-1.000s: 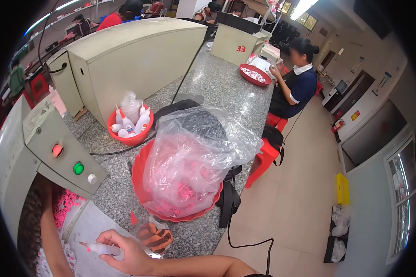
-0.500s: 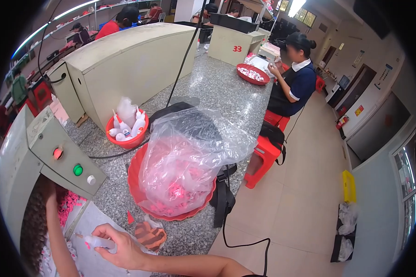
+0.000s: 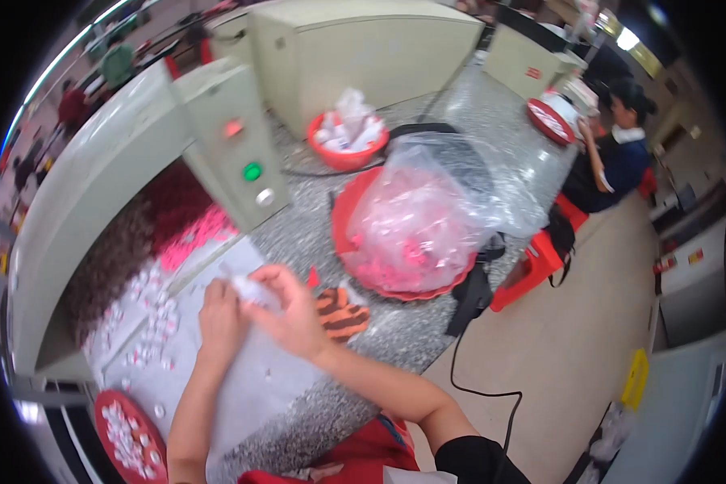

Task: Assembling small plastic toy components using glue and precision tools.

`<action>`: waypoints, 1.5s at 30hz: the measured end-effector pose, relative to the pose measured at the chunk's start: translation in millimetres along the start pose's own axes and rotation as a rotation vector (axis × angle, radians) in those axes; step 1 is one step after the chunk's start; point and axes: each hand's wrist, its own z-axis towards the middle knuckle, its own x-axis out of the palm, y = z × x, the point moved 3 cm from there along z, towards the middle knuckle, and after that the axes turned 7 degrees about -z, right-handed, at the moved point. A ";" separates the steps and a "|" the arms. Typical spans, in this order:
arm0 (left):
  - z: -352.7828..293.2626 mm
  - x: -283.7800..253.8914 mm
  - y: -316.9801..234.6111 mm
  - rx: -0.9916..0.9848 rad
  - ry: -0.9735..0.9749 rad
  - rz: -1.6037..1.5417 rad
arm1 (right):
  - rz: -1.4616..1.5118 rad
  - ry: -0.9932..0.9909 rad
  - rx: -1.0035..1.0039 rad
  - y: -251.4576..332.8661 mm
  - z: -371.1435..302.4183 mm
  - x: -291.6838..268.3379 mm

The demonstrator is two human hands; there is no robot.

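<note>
My right hand [image 3: 292, 316] grips a small white translucent squeeze bottle [image 3: 256, 293], its narrow end pointing left. Close against that end is my left hand [image 3: 221, 316], fingers drawn together; whatever they pinch is blurred and too small to name. Both hands are over a white paper sheet [image 3: 258, 395] on the speckled stone bench. Left of them, small white pieces [image 3: 157, 306] lie scattered beneath an arched beige metal housing [image 3: 218, 93]. Further in are heaps of bright pink pieces [image 3: 199, 239] and brown pieces [image 3: 109, 258].
A red dish [image 3: 152, 421] of white pieces stands at lower left. Beyond my hands are a clear plastic bag [image 3: 427, 218] of pink pieces in a red basin [image 3: 348, 206], a red bowl [image 3: 345, 161] of bottles and a striped cloth [image 3: 343, 315]. A co-worker [image 3: 621, 161] sits at right.
My left hand has come out from under the housing to meet the bottle in my right hand. The view has swung left and down, bringing the dish of white pieces into sight.
</note>
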 end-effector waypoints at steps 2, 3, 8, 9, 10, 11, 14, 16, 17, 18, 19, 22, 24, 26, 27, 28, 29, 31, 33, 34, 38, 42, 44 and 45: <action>-6.2 -9.7 -11.5 0.011 -0.085 -0.026 | -0.118 -0.023 -0.085 3.2 1.5 -6.5; -9.4 -7.7 -11.0 0.040 -0.113 -0.017 | -0.121 -0.064 -0.045 7.8 0.9 -7.9; -31.8 -20.7 -30.2 0.022 -0.241 -0.039 | -0.066 -0.058 0.136 11.0 3.8 4.3; -40.2 -25.2 -29.6 -0.001 -0.266 -0.029 | -0.067 -0.023 0.132 8.3 4.0 6.0; -49.4 -29.8 -31.5 0.023 -0.233 -0.082 | -0.050 -0.019 0.160 3.0 2.1 7.3; -57.6 -32.7 -33.2 0.053 -0.200 -0.134 | -0.032 -0.020 0.185 -2.5 0.5 9.3; -82.8 -36.3 -29.0 0.047 -0.186 -0.288 | -0.030 0.009 0.241 -10.1 -4.2 3.7; -84.3 -54.5 -27.1 0.038 -0.216 -0.242 | -0.081 -0.010 0.243 -8.0 -10.4 -12.7; -81.9 -56.8 -17.4 -0.018 -0.312 -0.241 | -0.133 -0.038 0.217 -5.5 -9.4 -24.4; -89.2 -66.5 2.6 -0.109 -0.394 -0.205 | -0.003 -0.006 0.230 -8.8 -10.4 -20.7; -97.0 -86.8 18.1 -0.215 -0.428 -0.032 | 0.031 0.070 0.235 -8.0 -11.2 -12.1; -137.4 -104.5 77.6 -0.372 -0.440 0.120 | 0.037 0.188 0.122 9.1 -12.0 18.3; -136.9 -93.3 100.0 -0.390 -0.344 -0.057 | -0.069 0.176 0.032 10.6 -8.0 17.2; -125.0 -74.3 101.2 -0.403 -0.316 -0.164 | -0.078 0.156 0.117 13.4 -8.9 4.3; -128.3 -74.9 100.8 -0.462 -0.309 -0.222 | -0.041 0.190 0.214 8.4 -9.4 8.9; -129.9 -76.9 97.9 -0.476 -0.317 -0.213 | -0.035 0.207 0.219 5.1 -8.9 12.7; -127.3 -79.2 91.6 -0.439 -0.305 -0.201 | -0.056 0.216 0.166 2.5 -8.0 15.4; -122.3 -84.9 83.9 -0.421 -0.303 -0.179 | -0.068 0.246 0.117 -3.0 -9.0 22.2; -119.7 -89.3 79.4 -0.445 -0.439 -0.438 | -0.145 0.221 0.011 -5.5 -8.7 20.6; -120.5 -93.2 74.5 -0.466 -0.461 -0.431 | -0.142 0.252 0.015 -7.1 -9.4 18.5; -121.0 -101.0 38.8 -0.616 -0.574 -1.296 | -0.098 0.183 0.136 -1.2 -9.0 8.3; -153.7 -79.9 36.9 -0.643 -0.535 -1.745 | -0.013 0.233 0.144 -1.1 -14.8 45.7; -149.9 -68.6 32.8 -0.645 -0.435 -1.840 | 0.021 0.389 0.193 2.1 -19.7 58.7; -149.6 -68.2 26.8 -0.695 -0.409 -1.822 | 0.017 0.390 0.200 8.2 -21.3 63.5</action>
